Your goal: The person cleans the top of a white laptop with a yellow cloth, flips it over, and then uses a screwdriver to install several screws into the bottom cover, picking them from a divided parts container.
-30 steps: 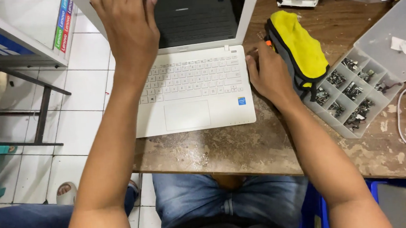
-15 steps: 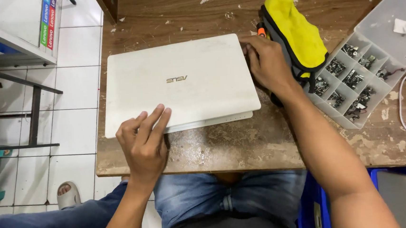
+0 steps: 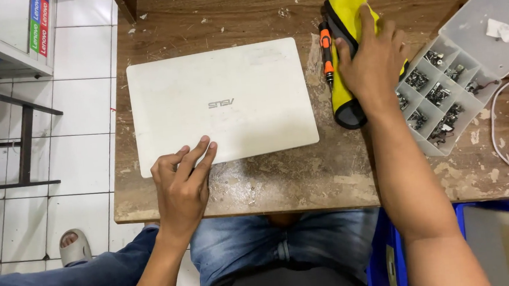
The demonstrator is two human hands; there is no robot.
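A white laptop point(image 3: 222, 106) lies closed and flat on a worn wooden surface point(image 3: 305, 181), its lid up and its near edge toward me. The closing looks done; nothing on the laptop has been opened or unscrewed as far as I can see.

My left hand point(image 3: 181, 184) rests at the laptop's near edge, fingers together and extended, fingertips point(image 3: 204, 146) lying on the lid. Its grip is flat and loose, holding nothing.

My right hand point(image 3: 374, 63) reaches to the right of the laptop and lies palm-down on a yellow and black tool pouch point(image 3: 344, 17). The fingers curve over the pouch; I cannot tell whether the grip has closed on it or only rests there. A small orange and black screwdriver point(image 3: 325, 51) lies between the pouch and the laptop, just beside my thumb, not yet picked up.

Further right sits a clear plastic organizer box point(image 3: 442, 91) with its lid open, compartments full of small dark screws. It is touching or nearly touching the pouch. A white cable point(image 3: 499, 144) curves along the far right of the surface.

Paint chips and scraps litter the wood. My knees in blue jeans point(image 3: 273, 246) show below the edge, and a white tiled floor point(image 3: 78, 101) lies to the left. Nothing lies on the laptop lid itself.
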